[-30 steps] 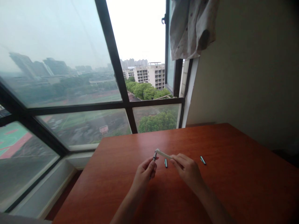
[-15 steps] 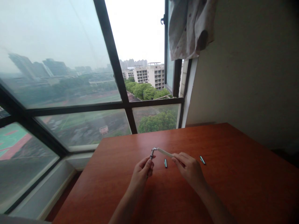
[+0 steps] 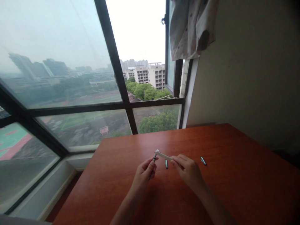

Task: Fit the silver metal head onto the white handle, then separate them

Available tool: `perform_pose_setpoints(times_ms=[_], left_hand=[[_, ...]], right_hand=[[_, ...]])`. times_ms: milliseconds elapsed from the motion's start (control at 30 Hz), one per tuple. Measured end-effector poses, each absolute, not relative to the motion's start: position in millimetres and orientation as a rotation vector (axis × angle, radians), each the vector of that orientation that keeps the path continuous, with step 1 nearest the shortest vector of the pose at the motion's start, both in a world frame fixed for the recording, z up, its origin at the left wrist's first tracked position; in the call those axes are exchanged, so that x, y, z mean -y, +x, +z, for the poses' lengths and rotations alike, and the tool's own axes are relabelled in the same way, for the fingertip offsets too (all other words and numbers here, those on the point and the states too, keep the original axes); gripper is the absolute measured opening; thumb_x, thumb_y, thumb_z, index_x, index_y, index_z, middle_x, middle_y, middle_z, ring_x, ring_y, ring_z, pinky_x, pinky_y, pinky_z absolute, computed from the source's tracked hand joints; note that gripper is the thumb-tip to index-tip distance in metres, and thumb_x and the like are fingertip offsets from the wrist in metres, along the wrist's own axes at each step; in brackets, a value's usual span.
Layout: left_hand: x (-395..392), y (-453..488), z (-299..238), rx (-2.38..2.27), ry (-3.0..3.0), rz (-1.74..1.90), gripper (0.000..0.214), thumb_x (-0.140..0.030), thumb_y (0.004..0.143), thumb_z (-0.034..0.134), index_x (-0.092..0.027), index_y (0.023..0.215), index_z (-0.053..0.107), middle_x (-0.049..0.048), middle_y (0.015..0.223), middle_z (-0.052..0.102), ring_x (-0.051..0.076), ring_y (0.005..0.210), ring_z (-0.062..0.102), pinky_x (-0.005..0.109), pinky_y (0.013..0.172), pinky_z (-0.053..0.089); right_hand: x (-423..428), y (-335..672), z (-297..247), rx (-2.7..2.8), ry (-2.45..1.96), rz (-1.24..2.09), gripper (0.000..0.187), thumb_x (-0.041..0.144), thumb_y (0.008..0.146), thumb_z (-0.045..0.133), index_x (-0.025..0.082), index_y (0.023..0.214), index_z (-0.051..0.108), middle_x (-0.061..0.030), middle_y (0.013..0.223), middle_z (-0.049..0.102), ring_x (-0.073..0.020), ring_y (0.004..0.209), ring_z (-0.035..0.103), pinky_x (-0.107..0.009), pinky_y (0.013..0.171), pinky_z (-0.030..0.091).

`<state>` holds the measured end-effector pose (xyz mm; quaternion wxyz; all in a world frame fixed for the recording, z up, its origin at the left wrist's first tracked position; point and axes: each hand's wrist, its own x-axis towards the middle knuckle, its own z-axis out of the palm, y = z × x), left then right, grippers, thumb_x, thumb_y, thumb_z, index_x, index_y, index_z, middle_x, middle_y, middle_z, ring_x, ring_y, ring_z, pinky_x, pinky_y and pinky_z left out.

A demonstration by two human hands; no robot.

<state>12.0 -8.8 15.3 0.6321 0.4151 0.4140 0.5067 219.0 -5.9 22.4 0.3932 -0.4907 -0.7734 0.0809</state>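
My left hand [image 3: 143,172] is closed around the handle of a metallic razor [image 3: 154,156], its head end pointing up and away from me. My right hand [image 3: 189,171] pinches a slim white stick [image 3: 164,156] by its near end. The stick's far tip meets the razor's head, though contact is too small to confirm. Whether a blade sits on the razor's head cannot be made out. Between my hands, a razor cartridge [image 3: 166,164] with a green stripe lies on the table. Another razor cartridge [image 3: 203,161] rests to the right of my right hand.
The reddish-brown wooden table [image 3: 112,181] fills the lower view. Beyond its far edge are dark-framed windows [image 3: 126,104], one pane swung open. A light cloth [image 3: 191,31] hangs at the upper right, beside a plain wall [image 3: 239,78].
The razor has shifted slightly to the right, and the white stick's tip has moved a little left and down over its head. Both cartridges stay where they were.
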Motion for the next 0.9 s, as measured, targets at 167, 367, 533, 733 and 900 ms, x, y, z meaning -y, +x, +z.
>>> perform_pose_setpoints(times_ms=[167, 367, 533, 733, 900], left_hand=[[7.4, 9.5, 15.4, -0.972, 0.948, 1.176, 0.05, -0.046, 0.07, 0.072, -0.012, 0.106, 0.067, -0.0038, 0.06, 0.046, 0.005, 0.044, 0.033, 0.021, 0.043, 0.019], [7.4, 9.9, 14.3, -0.97, 0.946, 1.158, 0.051, -0.047, 0.069, 0.072, -0.012, 0.105, 0.067, -0.0042, 0.06, 0.046, 0.004, 0.043, 0.032, 0.021, 0.043, 0.018], [8.5, 12.4, 13.9, -0.959, 0.934, 1.138, 0.049, -0.048, 0.069, 0.073, -0.011, 0.101, 0.067, -0.0045, 0.059, 0.046, 0.004, 0.043, 0.032, 0.021, 0.043, 0.018], [11.3, 11.1, 20.1, -0.852, 0.79, 1.113, 0.041, -0.043, 0.072, 0.073, -0.012, 0.098, 0.066, -0.0049, 0.061, 0.046, 0.002, 0.042, 0.029, 0.018, 0.041, 0.016], [15.3, 10.1, 25.9, -0.753, 0.659, 1.036, 0.036, -0.037, 0.074, 0.073, -0.011, 0.097, 0.064, -0.0051, 0.061, 0.046, 0.0, 0.042, 0.028, 0.015, 0.04, 0.016]], right_hand=[[5.1, 221.6, 22.7, 1.94, -1.259, 0.184, 0.03, 0.037, 0.094, 0.045, 0.021, 0.09, 0.07, -0.0051, 0.075, 0.066, -0.0163, 0.068, 0.062, -0.024, 0.065, 0.044], [5.5, 221.2, 22.4, 1.932, -1.259, 0.2, 0.03, 0.037, 0.094, 0.045, 0.021, 0.092, 0.069, -0.0051, 0.075, 0.066, -0.0166, 0.067, 0.062, -0.024, 0.064, 0.044], [6.2, 219.0, 23.1, 1.96, -1.262, 0.2, 0.03, 0.036, 0.094, 0.045, 0.022, 0.089, 0.07, -0.0046, 0.075, 0.066, -0.0164, 0.068, 0.062, -0.024, 0.064, 0.044], [3.6, 223.5, 22.4, 1.944, -1.243, 0.167, 0.03, 0.037, 0.094, 0.045, 0.022, 0.091, 0.071, -0.0048, 0.075, 0.066, -0.0159, 0.068, 0.061, -0.023, 0.065, 0.044], [1.7, 225.8, 21.8, 1.931, -1.245, 0.203, 0.03, 0.038, 0.094, 0.045, 0.022, 0.091, 0.071, -0.0048, 0.075, 0.066, -0.016, 0.067, 0.061, -0.023, 0.064, 0.044]])
